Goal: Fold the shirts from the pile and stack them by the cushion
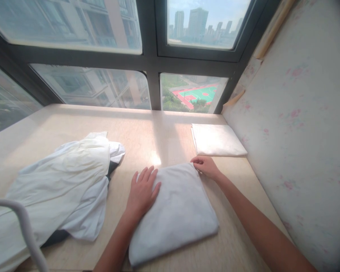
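A folded white cloth [175, 211] lies flat on the wooden surface, tilted a little, between my arms. My left hand [143, 190] rests on its upper left edge, palm down, fingers spread. At its upper right corner, my right hand [205, 167] pinches the fabric between thumb and fingers. Just beyond my right hand sits a second folded white cloth [219, 139], near the wall. To the left, a loose pile of white garments [65, 177] is spread out, with dark fabric [56, 237] showing beneath it.
A pale wooden surface [136, 128] runs up to dark-framed windows [151, 83]. The floral-papered wall [300, 132] bounds the right side. A curved grey-white tube [24, 223] rises at the lower left, in front of the garments.
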A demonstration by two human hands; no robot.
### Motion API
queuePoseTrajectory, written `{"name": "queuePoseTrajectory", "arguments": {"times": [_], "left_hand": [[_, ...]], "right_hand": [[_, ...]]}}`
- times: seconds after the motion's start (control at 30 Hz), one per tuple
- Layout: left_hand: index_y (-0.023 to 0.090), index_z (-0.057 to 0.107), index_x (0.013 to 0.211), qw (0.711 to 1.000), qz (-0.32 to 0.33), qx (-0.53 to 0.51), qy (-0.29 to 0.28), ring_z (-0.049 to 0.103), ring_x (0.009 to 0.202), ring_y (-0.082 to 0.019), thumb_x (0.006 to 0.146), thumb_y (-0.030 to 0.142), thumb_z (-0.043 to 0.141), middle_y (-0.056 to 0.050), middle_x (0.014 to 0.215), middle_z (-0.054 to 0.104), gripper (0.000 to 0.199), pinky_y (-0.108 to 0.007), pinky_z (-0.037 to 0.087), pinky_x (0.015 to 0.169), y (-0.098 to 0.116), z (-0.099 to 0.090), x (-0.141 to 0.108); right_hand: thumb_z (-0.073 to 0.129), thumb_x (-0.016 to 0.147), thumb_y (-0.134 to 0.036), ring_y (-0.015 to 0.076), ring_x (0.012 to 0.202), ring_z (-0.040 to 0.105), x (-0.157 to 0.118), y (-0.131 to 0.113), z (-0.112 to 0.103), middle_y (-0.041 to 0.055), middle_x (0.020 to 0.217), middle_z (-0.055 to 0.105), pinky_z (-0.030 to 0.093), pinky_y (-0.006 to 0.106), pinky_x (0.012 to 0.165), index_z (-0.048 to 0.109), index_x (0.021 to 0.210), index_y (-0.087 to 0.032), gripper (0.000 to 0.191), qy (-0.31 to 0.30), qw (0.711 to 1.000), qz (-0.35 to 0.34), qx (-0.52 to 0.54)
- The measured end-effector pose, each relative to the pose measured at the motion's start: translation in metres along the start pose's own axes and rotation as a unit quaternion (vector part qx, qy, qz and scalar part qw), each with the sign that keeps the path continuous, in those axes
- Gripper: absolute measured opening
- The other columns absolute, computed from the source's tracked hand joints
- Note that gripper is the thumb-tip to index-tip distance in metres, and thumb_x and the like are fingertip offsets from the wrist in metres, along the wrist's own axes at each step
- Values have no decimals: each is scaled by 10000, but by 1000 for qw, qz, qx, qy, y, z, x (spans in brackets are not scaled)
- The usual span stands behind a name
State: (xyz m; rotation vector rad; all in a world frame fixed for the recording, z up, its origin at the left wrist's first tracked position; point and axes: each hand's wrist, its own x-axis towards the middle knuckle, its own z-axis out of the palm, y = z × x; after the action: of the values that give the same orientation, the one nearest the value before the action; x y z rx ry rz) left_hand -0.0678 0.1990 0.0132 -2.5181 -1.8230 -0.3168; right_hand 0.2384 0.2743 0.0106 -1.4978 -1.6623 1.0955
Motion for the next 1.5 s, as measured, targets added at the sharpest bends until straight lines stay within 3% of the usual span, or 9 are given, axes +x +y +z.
{"name": "queuePoseTrajectory", "arguments": {"times": [0.23, 0.53, 0.73, 0.93, 1.1, 1.17, 1.27, 1.43, 1.5], "left_hand": [[197, 512, 1424, 1000, -3, 0, -9, 429, 1402, -319, 989, 385, 403, -97, 1519, 489, 485, -573, 273, 1157, 0, 0, 1], [201, 500, 1428, 1000, -6, -14, -6, 420, 1408, -316, 989, 379, 418, -97, 1521, 486, 481, -565, 259, 1166, 1, 0, -1], [194, 533, 1387, 993, -22, -112, 22, 438, 1393, -322, 954, 343, 492, -126, 1483, 523, 460, -587, 229, 1181, 1, -1, 1], [149, 593, 1246, 934, -181, -275, 137, 612, 1180, -251, 937, 340, 485, -149, 1279, 645, 378, -423, 500, 998, -20, -15, -38], [151, 596, 1202, 866, -321, -384, 19, 668, 690, -180, 924, 459, 535, -43, 830, 696, 419, -300, 550, 650, -13, -39, -125], [180, 606, 1231, 825, -354, -438, -38, 667, 725, -182, 889, 491, 592, -31, 850, 693, 462, -291, 541, 675, 1, -47, -154], [211, 626, 1247, 794, -382, -473, -24, 680, 830, -198, 827, 491, 685, -59, 1021, 707, 508, -300, 543, 755, 24, -53, -174], [213, 517, 1367, 679, -387, -621, 51, 674, 1063, -256, 761, 459, 763, -113, 1225, 681, 699, -342, 542, 903, 49, -53, -166], [221, 475, 1419, 684, -387, -618, 29, 647, 1148, -273, 743, 429, 788, -123, 1299, 649, 773, -362, 525, 964, 52, -52, -161]], "right_hand": [[584, 753, -309, 154, 581, 613, -1, 8, -1, 33, 724, 711, 456, 258, 525, 736, 836, -182, 215, 42, 999, 24, 10], [546, 859, -359, 227, 879, 685, -5, 10, -7, 80, 976, 747, 533, 356, 789, 716, 940, -179, 260, 131, 990, 5, -44], [437, 983, -305, 253, 1322, 512, -47, -19, 42, 94, 1398, 597, 397, 466, 1119, 613, 1308, -195, 385, 15, 934, -238, -268], [390, 1018, -348, 296, 1443, 368, -67, 0, 61, 87, 1534, 461, 299, 533, 1174, 521, 1416, -158, 460, 15, 903, -221, -367], [389, 1018, -366, 282, 1439, 375, -64, 9, 59, 79, 1515, 486, 287, 513, 1183, 547, 1379, -158, 445, 21, 906, -237, -350], [392, 1017, -368, 282, 1434, 383, -64, 9, 58, 80, 1507, 497, 290, 510, 1181, 555, 1368, -160, 440, 25, 908, -239, -342], [400, 1012, -372, 285, 1428, 393, -64, 9, 59, 82, 1499, 506, 295, 509, 1177, 561, 1358, -164, 435, 30, 911, -241, -333], [407, 1008, -370, 283, 1423, 402, -63, 11, 59, 86, 1492, 513, 304, 510, 1172, 565, 1352, -167, 430, 30, 913, -242, -328], [406, 1008, -370, 283, 1423, 402, -62, 12, 59, 88, 1490, 516, 309, 509, 1171, 566, 1352, -162, 432, 30, 913, -242, -327]]}}
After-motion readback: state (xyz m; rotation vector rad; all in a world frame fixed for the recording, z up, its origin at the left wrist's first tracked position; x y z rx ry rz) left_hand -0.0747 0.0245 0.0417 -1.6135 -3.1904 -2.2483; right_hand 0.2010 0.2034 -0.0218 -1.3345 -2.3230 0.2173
